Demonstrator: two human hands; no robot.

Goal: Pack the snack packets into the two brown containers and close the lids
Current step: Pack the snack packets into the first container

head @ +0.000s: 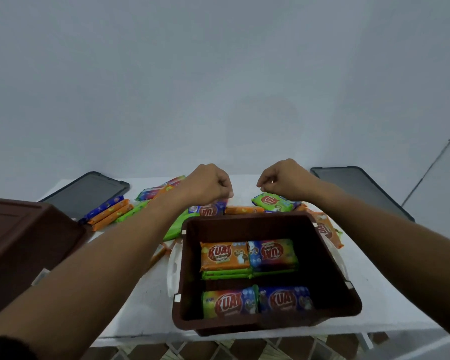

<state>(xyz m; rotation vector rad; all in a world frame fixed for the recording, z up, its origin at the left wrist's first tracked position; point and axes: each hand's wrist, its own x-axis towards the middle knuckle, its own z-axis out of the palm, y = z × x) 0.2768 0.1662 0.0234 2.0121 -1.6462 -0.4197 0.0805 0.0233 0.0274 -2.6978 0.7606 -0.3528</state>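
Note:
An open brown container (247,221) stands on the white table (138,302) right in front of me. Several KUAT snack packets lie inside it, among them an orange packet (225,255) and a blue packet (283,300). Behind the container my left hand (208,185) has its fingers curled down onto a blue packet (205,209) and pinches its far end. My right hand (283,181) is curled just over the far edge of a green packet (273,202); contact is unclear. A second brown container (24,229) sits at the left edge.
Loose packets are scattered behind the open container: orange sticks (109,213) at left, a green packet (177,226) under my left arm, orange ones (327,229) at right. Two dark flat lids (89,190) (361,187) lie at the back corners. The wall is close behind.

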